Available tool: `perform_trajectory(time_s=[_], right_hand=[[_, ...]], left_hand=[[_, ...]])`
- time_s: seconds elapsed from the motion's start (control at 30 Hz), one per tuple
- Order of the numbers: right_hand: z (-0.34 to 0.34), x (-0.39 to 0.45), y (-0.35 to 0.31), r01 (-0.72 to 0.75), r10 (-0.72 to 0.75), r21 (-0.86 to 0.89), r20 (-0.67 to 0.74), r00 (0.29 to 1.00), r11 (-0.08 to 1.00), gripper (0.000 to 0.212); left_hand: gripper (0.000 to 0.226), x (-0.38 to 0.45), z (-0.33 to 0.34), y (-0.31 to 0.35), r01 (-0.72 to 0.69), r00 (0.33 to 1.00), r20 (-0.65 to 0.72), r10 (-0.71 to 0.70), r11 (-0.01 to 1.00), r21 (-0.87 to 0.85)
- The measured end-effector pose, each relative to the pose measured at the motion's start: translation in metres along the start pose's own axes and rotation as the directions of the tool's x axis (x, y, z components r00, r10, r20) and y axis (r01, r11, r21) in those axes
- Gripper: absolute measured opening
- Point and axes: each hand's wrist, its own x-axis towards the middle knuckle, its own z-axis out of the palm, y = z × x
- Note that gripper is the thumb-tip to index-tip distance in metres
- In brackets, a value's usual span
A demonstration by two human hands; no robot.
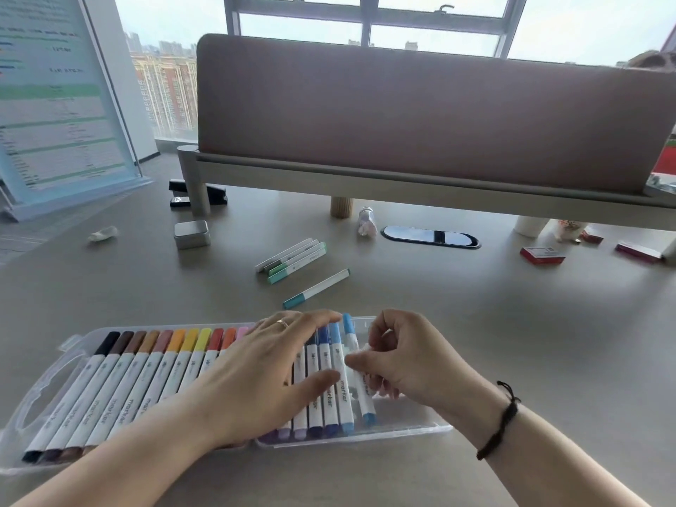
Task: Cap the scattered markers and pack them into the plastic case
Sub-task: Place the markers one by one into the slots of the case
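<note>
the grey desk (pixel 475 342) fills the frame, and along its far side a brown padded partition (pixel 420 115) stands on a pale raised shelf (pixel 365 184). off to the far left a tilted document stand (pixel 58 104) shows a blurred chart. down front sits the clear plastic case (pixel 44 389), lying flat and open with its handle end to the left, and it is nearly full — a row of capped markers (pixel 120 382) runs black, browns, oranges, yellows, red, pink, then purples and blues toward the right.

the left hand (pixel 263 371) lies spread flat over the middle of that row, fingers extended and relaxed, pressing on the barrels rather than gripping any one; a ring shows on one finger. the right hand (pixel 406 356) is curled at the case's right end, thumb and fingertips pinched on the light blue marker (pixel 351 334), which lies in the last filled slot, just beside the other blues. a black cord bracelet (pixel 501 422) circles that wrist.

farther back on the desk, four markers in a loose bundle (pixel 292 259) lie together, greens and a grey, and a single teal marker (pixel 316 289) rests apart, just nearer the case — all capped.

smaller bits: a black stapler (pixel 216 195) by the shelf leg, a small silver tin (pixel 192 234), a red box (pixel 541 255) at right, a crumpled white scrap (pixel 104 234) at left.
</note>
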Motion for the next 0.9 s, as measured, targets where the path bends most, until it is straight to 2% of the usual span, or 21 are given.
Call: perform_trajectory(time_s=[0.07,0.17,0.3,0.4,0.63,0.9], right_hand=[[0.005,0.001,0.001,0.025,-0.037,-0.171,-0.068,0.997,0.985,0.032],[0.01,0.0,0.0,0.095,-0.135,-0.332,-0.1,0.986,0.939,0.031],[0.008,-0.001,0.0,0.157,-0.192,-0.385,-0.056,0.98,0.909,0.025],[0.003,0.0,0.002,0.155,-0.162,-0.327,0.008,0.987,0.932,0.017],[-0.009,0.005,0.002,0.107,-0.092,-0.145,0.109,0.99,0.984,0.011],[-0.012,0.006,0.001,0.11,-0.083,-0.15,0.179,0.98,0.982,0.016]], left_hand=[[0.069,0.001,0.0,-0.001,-0.005,1.0,0.019,0.004,0.999,0.034],[0.067,0.001,0.0,0.002,-0.053,0.997,0.068,0.046,0.994,0.098],[0.061,0.004,-0.003,0.006,-0.063,0.988,0.146,0.042,0.988,0.143],[0.061,0.004,-0.004,0.008,-0.053,0.982,0.187,0.024,0.987,0.154],[0.062,0.003,-0.002,0.004,-0.053,0.982,0.187,0.025,0.987,0.149],[0.06,0.003,-0.001,0.001,-0.059,0.983,0.18,0.033,0.988,0.14]])
